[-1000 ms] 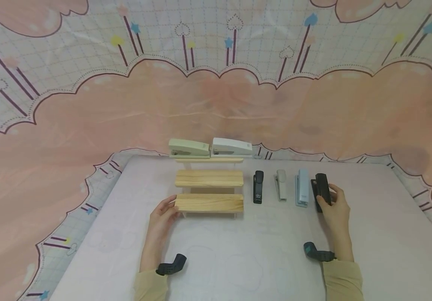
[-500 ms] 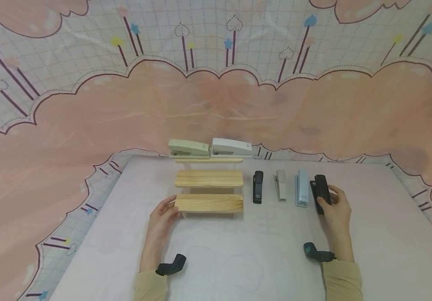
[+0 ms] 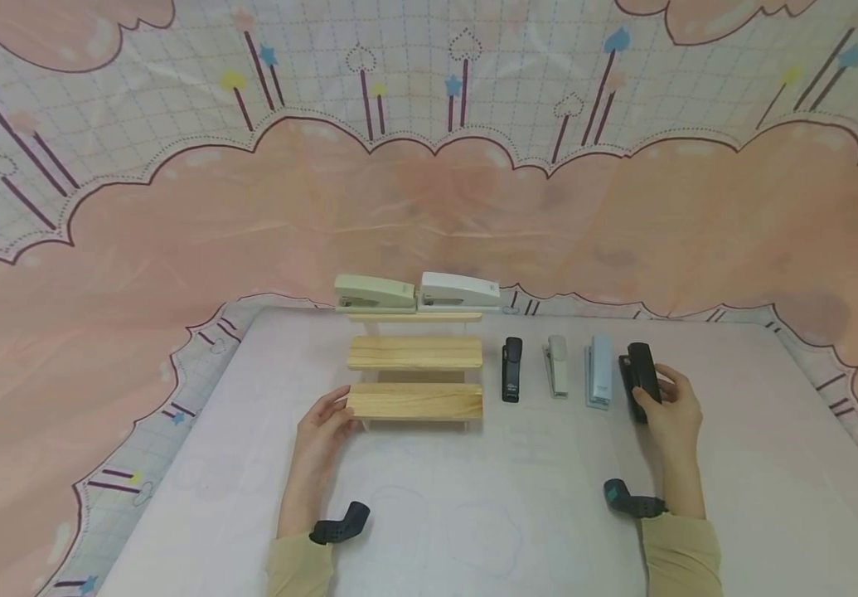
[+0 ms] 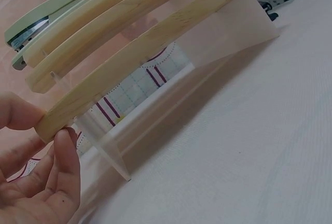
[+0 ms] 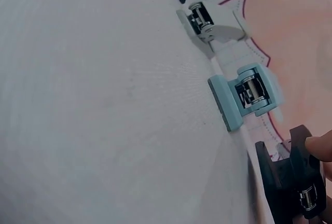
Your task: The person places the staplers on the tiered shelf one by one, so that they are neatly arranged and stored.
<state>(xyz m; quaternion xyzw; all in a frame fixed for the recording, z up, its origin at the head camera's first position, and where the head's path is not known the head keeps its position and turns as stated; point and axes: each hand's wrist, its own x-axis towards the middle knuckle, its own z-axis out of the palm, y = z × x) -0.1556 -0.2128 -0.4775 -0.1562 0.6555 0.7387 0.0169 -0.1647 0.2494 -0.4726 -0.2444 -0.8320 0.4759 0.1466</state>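
My left hand (image 3: 320, 438) pinches the left end of the lowest board of a three-tier wooden shelf stand (image 3: 415, 401). In the left wrist view the thumb lies above that board (image 4: 140, 53) and the fingers below it. My right hand (image 3: 678, 419) grips a large black stapler (image 3: 644, 369) at the right end of a row, thumb on its near side. The right wrist view shows the black stapler (image 5: 290, 175) tilted, with part of the hand cut off by the frame edge. Beside it stands a light blue stapler (image 3: 598, 371).
Left of the blue stapler lie a grey-white stapler (image 3: 557, 366) and a small black stapler (image 3: 511, 370). A green stapler (image 3: 375, 293) and a white stapler (image 3: 460, 290) rest on the top tier. A patterned curtain (image 3: 429, 199) hangs behind the white table (image 3: 473, 514).
My right hand and the large black stapler have shifted slightly to the right, away from the blue stapler. The left hand and shelf stand keep their place.
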